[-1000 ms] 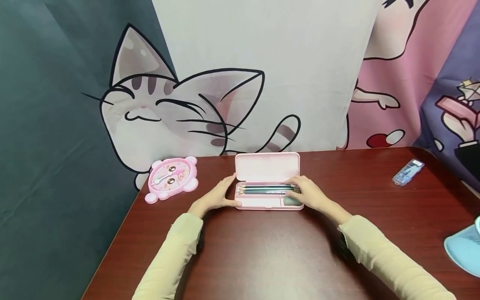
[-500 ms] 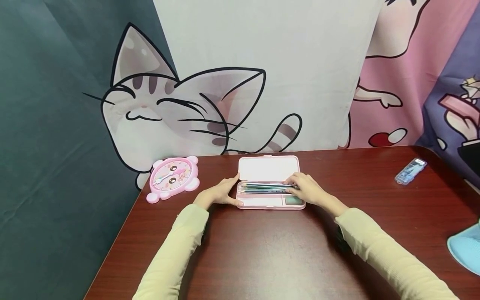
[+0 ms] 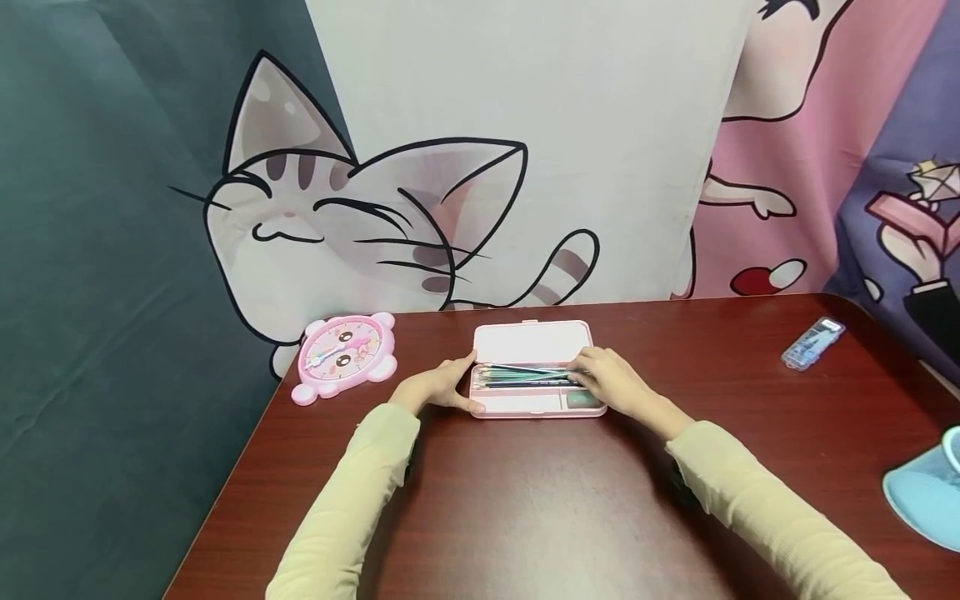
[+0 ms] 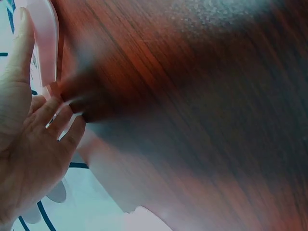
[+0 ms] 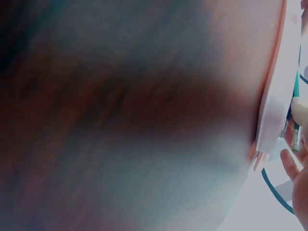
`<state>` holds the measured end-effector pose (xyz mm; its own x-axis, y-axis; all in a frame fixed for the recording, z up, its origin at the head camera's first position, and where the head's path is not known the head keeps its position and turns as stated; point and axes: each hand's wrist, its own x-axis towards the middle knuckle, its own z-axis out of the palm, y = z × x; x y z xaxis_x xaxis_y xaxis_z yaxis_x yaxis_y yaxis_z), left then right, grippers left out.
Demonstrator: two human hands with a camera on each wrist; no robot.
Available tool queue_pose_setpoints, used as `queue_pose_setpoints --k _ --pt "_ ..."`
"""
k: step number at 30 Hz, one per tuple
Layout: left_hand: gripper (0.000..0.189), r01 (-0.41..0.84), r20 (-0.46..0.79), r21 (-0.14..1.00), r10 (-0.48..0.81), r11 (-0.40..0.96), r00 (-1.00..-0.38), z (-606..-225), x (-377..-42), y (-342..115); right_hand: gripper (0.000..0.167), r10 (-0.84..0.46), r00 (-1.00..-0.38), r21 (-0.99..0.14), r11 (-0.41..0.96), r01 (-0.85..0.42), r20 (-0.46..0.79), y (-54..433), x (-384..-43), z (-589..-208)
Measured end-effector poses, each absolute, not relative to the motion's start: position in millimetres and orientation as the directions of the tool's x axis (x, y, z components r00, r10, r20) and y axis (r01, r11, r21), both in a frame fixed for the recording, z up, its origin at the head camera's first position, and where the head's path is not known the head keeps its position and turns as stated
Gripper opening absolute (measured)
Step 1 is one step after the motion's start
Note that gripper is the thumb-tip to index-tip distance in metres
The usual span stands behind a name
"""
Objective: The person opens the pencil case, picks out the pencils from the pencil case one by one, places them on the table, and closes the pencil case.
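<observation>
Smooth oblong pink case (image 3: 519, 404), left hand (image 3: 435, 390) spread against it, right hand (image 3: 617, 383) pinching slender pencils (image 3: 521, 377)

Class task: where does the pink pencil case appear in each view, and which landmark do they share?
Head: the pencil case lies open slightly below and right of centre, between the left hand and right hand.
Left wrist: pencil case at upper left, cut off by the frame, beside the left hand.
Right wrist: pencil case along the right edge, mostly upper part.
Shared landmark: the brown table.
</observation>
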<state>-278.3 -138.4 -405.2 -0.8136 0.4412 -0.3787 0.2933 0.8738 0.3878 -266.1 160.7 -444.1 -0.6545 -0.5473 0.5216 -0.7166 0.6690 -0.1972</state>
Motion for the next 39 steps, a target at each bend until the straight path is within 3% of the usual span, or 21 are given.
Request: queue_pose_setpoints --k 7,16,27,39 --pt "0.104 0.284 -0.373 0.409 0.443 0.867 -0.815 -408 -280 -139 0.009 -0.445 -0.677 -0.292 0.663 -0.689 0.585 186 -264 -439" --pt "0.103 0.305 -0.367 0.416 0.465 0.857 -0.806 -406 -279 -140 0.019 -0.313 -0.684 -0.347 0.681 -0.645 0.659 259 -258 -441" --pt "0.104 0.250 -0.416 0.425 0.433 0.870 -0.800 -404 -276 -137 0.012 -0.198 -0.834 -0.408 0.798 -0.443 0.516 326 -251 -457" --pt "0.105 0.226 -0.418 0.430 0.415 0.874 -0.808 -404 -277 -139 0.010 -0.236 -0.850 -0.417 0.790 -0.451 0.472 328 -262 -459"
